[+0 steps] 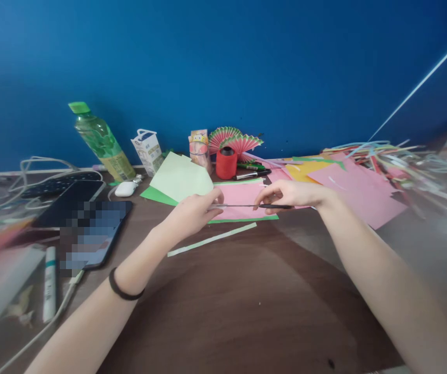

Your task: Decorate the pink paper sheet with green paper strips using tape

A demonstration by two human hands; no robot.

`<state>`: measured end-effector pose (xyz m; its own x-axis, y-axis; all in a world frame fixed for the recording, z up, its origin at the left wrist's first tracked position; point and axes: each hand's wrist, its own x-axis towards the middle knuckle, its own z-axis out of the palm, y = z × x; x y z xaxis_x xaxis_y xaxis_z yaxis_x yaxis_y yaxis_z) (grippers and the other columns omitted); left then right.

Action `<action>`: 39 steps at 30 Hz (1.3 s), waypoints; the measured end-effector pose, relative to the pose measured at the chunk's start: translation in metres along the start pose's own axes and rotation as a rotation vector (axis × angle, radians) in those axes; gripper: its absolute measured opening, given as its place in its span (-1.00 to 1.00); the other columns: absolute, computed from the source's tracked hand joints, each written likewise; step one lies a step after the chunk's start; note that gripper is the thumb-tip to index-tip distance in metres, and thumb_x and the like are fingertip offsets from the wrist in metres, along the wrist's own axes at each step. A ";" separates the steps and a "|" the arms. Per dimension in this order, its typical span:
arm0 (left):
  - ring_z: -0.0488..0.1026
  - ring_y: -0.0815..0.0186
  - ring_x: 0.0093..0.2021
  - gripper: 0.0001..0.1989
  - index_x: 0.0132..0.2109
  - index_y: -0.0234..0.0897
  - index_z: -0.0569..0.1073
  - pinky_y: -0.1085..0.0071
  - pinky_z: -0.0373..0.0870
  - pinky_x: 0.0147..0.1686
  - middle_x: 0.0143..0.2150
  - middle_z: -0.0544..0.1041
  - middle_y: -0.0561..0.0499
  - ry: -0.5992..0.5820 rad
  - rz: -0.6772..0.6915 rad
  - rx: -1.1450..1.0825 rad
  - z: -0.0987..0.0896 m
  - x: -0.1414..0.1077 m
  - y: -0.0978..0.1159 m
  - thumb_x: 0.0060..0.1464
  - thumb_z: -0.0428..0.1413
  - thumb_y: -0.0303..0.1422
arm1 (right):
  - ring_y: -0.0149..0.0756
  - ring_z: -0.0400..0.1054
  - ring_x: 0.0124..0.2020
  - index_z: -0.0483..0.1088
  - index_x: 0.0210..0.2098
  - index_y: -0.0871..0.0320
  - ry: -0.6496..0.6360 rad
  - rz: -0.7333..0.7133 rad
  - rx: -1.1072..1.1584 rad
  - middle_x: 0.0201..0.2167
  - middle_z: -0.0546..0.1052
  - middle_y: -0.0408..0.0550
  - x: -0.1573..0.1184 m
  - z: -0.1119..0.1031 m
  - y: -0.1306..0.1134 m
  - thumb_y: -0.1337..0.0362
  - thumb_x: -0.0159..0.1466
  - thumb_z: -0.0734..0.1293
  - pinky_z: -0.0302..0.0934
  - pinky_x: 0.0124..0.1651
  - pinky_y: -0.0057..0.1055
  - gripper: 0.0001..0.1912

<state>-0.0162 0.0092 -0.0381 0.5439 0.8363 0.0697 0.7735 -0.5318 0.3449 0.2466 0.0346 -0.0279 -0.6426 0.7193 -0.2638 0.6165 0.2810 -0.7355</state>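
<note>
What look like black-handled scissors (276,206) are held level and seen edge-on, their thin metal blade pointing left. My right hand (296,193) grips them by the handle, fingers curled. At the blade's tip end, my left hand (194,213) pinches with thumb and fingertips. Beneath both hands lies a pink sheet (241,195) with green edges along its far and near sides. A narrow pale green paper strip (211,239) rests on the table just in front of it. Left of the pink sheet are pale green sheets (180,179) over a darker green one (155,196).
At the back stand a green drink bottle (104,140), a carton (148,150), a red thread spool (226,163) and folded paper fans (242,145). Pink papers (358,189) and a heap of strips (398,163) lie right. A phone (99,234), marker (50,283) and cables are left.
</note>
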 end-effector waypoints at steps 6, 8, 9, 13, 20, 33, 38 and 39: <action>0.36 0.26 -0.45 -0.81 -0.13 -0.12 0.29 0.43 0.21 -0.42 -0.44 0.42 0.04 -0.002 -0.001 -0.030 0.001 0.000 -0.001 0.09 -0.06 -0.26 | -0.53 0.10 -0.59 0.47 -0.19 0.15 -0.003 0.038 0.004 -0.47 0.41 -0.11 -0.001 0.001 -0.004 0.06 0.07 0.34 -0.09 -0.59 -0.53 -0.62; 0.35 0.27 -0.47 -0.82 -0.14 -0.12 0.30 0.44 0.19 -0.44 -0.45 0.40 0.05 0.019 -0.003 -0.044 0.000 0.000 0.000 0.07 -0.04 -0.28 | -0.57 0.02 -0.65 0.46 -0.19 0.15 -0.004 0.067 0.005 -0.55 0.36 -0.17 -0.001 0.001 -0.005 0.07 0.08 0.33 -0.11 -0.60 -0.52 -0.62; 0.34 0.28 -0.49 -0.81 -0.14 -0.12 0.31 0.44 0.18 -0.45 -0.46 0.39 0.05 0.028 -0.008 -0.059 0.000 -0.001 0.000 0.06 -0.03 -0.29 | -0.58 0.00 -0.66 0.46 -0.18 0.15 -0.002 0.074 0.002 -0.57 0.34 -0.18 -0.002 0.001 -0.005 0.08 0.08 0.32 -0.11 -0.61 -0.52 -0.63; 0.25 0.34 -0.60 -0.81 -0.15 -0.12 0.34 0.45 0.14 -0.51 -0.56 0.33 0.09 0.014 -0.068 -0.167 -0.004 -0.002 0.002 0.05 -0.04 -0.32 | -0.57 0.03 -0.67 0.45 -0.15 0.12 -0.007 0.084 -0.030 -0.58 0.34 -0.19 -0.004 0.000 -0.007 0.12 0.10 0.32 -0.06 -0.59 -0.52 -0.65; 0.32 0.34 -0.57 -0.81 -0.20 -0.16 0.36 0.47 0.17 -0.54 -0.49 0.46 0.07 0.036 -0.141 -0.376 -0.007 0.000 -0.005 -0.02 0.04 -0.31 | -0.44 0.24 -0.52 0.47 -0.25 0.10 0.152 0.094 -0.146 -0.40 0.47 -0.08 -0.004 -0.002 -0.001 0.07 0.08 0.32 0.06 -0.53 -0.51 -0.68; 0.49 0.27 -0.30 -0.59 -0.03 -0.26 0.33 0.46 0.27 -0.42 -0.34 0.57 -0.05 0.123 -0.288 -1.109 -0.005 0.008 -0.003 -0.08 0.14 -0.37 | -0.23 0.33 -0.22 0.35 -0.12 0.17 0.475 0.274 -0.467 -0.16 0.43 0.08 0.028 0.021 0.027 0.29 0.08 0.31 0.18 -0.25 -0.41 -0.65; 0.49 0.21 -0.20 -0.58 -0.10 -0.35 0.39 0.38 0.33 -0.29 -0.27 0.56 -0.11 0.168 -0.332 -1.336 -0.002 0.011 -0.003 -0.21 0.20 -0.50 | -0.31 0.31 -0.37 0.37 -0.30 0.15 0.550 0.299 -0.414 -0.33 0.44 -0.06 0.032 0.024 0.026 0.34 0.03 0.32 0.10 -0.44 -0.48 -0.80; 0.48 0.21 -0.19 -0.59 -0.13 -0.36 0.42 0.38 0.33 -0.27 -0.24 0.56 -0.12 0.163 -0.335 -1.360 -0.001 0.012 -0.003 -0.23 0.22 -0.50 | -0.33 0.30 -0.39 0.37 -0.33 0.15 0.585 0.274 -0.391 -0.37 0.44 -0.07 0.032 0.024 0.022 0.36 0.05 0.29 0.09 -0.44 -0.47 -0.85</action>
<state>-0.0129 0.0208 -0.0371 0.2839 0.9512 -0.1206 -0.1084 0.1568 0.9817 0.2284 0.0484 -0.0676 -0.1644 0.9852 0.0492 0.9059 0.1705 -0.3876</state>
